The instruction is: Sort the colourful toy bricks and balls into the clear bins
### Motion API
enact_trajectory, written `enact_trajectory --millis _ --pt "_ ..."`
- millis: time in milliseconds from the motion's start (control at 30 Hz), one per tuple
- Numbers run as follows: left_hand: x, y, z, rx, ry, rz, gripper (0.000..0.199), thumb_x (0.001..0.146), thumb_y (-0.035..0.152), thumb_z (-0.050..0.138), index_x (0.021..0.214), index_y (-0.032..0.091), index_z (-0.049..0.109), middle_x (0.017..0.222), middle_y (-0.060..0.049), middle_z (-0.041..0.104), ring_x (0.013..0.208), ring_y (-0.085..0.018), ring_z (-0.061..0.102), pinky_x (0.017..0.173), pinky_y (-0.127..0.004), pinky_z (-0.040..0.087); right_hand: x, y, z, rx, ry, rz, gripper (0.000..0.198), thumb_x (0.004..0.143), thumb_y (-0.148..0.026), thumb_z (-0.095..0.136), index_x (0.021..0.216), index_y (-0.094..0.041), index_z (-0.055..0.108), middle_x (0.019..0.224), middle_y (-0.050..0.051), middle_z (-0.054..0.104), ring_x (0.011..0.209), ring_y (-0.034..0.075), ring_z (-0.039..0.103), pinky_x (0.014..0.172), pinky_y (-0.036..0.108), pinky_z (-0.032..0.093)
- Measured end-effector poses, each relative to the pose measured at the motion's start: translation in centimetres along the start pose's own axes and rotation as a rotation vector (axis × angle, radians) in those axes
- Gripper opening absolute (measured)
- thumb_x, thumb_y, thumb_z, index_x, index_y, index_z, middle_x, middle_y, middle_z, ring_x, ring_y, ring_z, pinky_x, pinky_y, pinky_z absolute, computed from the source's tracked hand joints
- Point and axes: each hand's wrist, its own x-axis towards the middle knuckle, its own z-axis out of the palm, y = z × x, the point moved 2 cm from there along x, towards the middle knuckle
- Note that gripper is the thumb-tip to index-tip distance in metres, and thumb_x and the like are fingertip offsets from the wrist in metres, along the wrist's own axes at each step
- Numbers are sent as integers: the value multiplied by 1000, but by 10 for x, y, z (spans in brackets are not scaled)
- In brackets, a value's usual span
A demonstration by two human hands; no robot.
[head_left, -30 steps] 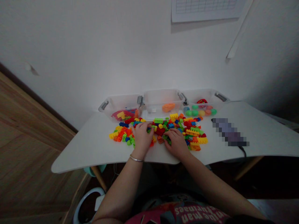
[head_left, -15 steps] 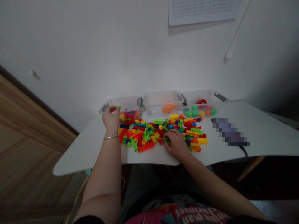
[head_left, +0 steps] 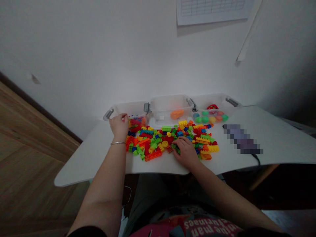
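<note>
My left hand (head_left: 119, 126) is at the left clear plastic box (head_left: 116, 108), over its near side. Its fingertips are drawn together, and whatever lies between them, if anything, is hidden. My right hand (head_left: 185, 152) rests at the front of a pile of toy building blocks (head_left: 153, 154), fingers curled. Between its thumb and fingers shows a green building block (head_left: 175, 148), mostly covered by the hand. The pile mixes red, orange, yellow, green and blue pieces of several sizes. Red and blue pieces (head_left: 138, 120) lie in the left box.
Against the wall, the middle clear box (head_left: 170, 102) holds an orange piece (head_left: 177, 114). Coloured balls (head_left: 212, 119) and a red item (head_left: 212, 107) are in the right box. A blurred-out device (head_left: 242, 140) with a cable lies on the white table (head_left: 276, 141) at right.
My left hand has shifted slightly right and its fingers dipped at the left box. The green piece at its fingertips no longer shows. My right hand stays in place.
</note>
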Motion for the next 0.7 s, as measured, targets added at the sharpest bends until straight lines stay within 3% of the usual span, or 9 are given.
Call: enact_trajectory --millis 167,267,467,567,700 --pt "-9 7 -8 -39 30 119 29 85 29 48 102 18 69 111 -10 69 122 -30 51 110 -47 30 -1 1 1 -6 11 -6 21 82 -19 59 101 -20 65 99 8 70 111 28 54 102 46 44" --pt "-20 19 -14 -38 56 217 28 87 30 48 101 21 70 112 -9 67 120 -29 49 110 -45 32 -1 1 2 -2 10 -8 21 81 -18 58 101 -20 65 99 8 70 111 28 54 101 46 45" --pt "-50 31 13 148 -243 397 31 91 31 43 101 23 71 105 -9 68 106 -29 55 95 -42 42 -1 1 1 -6 9 -16 21 81 -18 59 101 -18 65 99 8 70 110 28 55 101 46 45" --pt "-60 27 29 218 -346 384 36 92 28 40 109 20 70 112 -12 68 103 -29 58 92 -43 43 0 1 1 -6 6 -17 21 81 -18 58 101 -19 65 99 7 70 110 28 55 101 46 45" --pt "-62 22 37 271 -380 343 40 93 28 37 117 18 67 113 -14 69 105 -29 59 95 -44 42 0 1 1 -8 2 -11 20 81 -18 59 100 -19 65 99 8 70 110 28 55 101 45 45"
